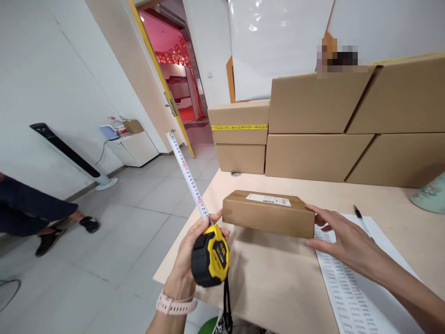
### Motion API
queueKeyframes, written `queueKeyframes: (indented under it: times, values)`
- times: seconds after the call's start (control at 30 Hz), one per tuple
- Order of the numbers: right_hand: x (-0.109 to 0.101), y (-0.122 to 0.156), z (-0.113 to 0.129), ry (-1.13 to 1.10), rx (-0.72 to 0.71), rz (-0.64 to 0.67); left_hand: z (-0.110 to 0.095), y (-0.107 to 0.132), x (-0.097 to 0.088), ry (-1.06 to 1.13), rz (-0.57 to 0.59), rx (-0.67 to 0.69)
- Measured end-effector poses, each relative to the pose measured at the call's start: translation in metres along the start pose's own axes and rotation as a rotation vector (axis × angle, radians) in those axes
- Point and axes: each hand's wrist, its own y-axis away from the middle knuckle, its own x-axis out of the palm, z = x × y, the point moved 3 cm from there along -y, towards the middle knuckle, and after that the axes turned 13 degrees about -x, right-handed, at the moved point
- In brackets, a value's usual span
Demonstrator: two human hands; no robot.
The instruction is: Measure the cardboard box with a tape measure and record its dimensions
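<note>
My left hand [194, 241] is closed around a black and yellow tape measure [217, 262]. Its white blade [187, 174] is pulled out some way and points up and away over the floor. Fingertips of that hand are close to the left end of a small brown cardboard box [267, 218]; whether they press on it I cannot tell. The box bears a white label on top and seems held slightly above the table. At its right end, my right hand [337, 232] grips it between thumb and fingers.
Large cardboard boxes [313, 157] are stacked along the back of the table [278, 273]. Printed sheets [347, 278] and a pen [361, 218] lie on the right, near a pale green object [431, 195]. Another person's legs [34, 208] show at far left. A doorway stands open behind.
</note>
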Motion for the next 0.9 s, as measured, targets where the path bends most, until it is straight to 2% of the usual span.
queueKeyframes:
  times: [0.1, 0.2, 0.4, 0.5, 0.57, 0.63, 0.73, 0.83, 0.9]
  values:
    - [-0.005, -0.018, 0.002, 0.088, -0.136, -0.083, -0.014, -0.008, 0.007, -0.03, 0.022, 0.001]
    - [-0.006, -0.037, -0.002, 0.11, -0.181, -0.167, -0.019, -0.015, 0.013, -0.046, 0.054, -0.028]
    - [-0.003, -0.069, -0.013, 0.062, -0.028, -0.218, -0.03, -0.027, 0.023, -0.048, 0.087, -0.019]
    - [-0.005, -0.094, -0.016, 0.112, 0.048, -0.263, -0.038, -0.03, 0.029, -0.029, 0.097, 0.004]
    - [-0.007, -0.115, -0.021, 0.128, 0.127, -0.244, -0.038, -0.027, 0.033, -0.021, 0.12, 0.01]
    - [-0.009, -0.135, -0.029, 0.136, 0.221, -0.188, -0.032, -0.02, 0.038, -0.019, 0.168, -0.001]
    - [-0.011, -0.157, -0.041, 0.127, 0.323, -0.139, -0.008, -0.007, 0.048, -0.076, 0.26, -0.107]
    - [-0.01, -0.163, -0.047, 0.093, 0.309, -0.139, 0.02, 0.003, 0.06, -0.179, 0.353, -0.275]
    - [-0.009, -0.159, -0.047, 0.076, 0.27, -0.191, 0.032, 0.006, 0.068, -0.216, 0.404, -0.357]
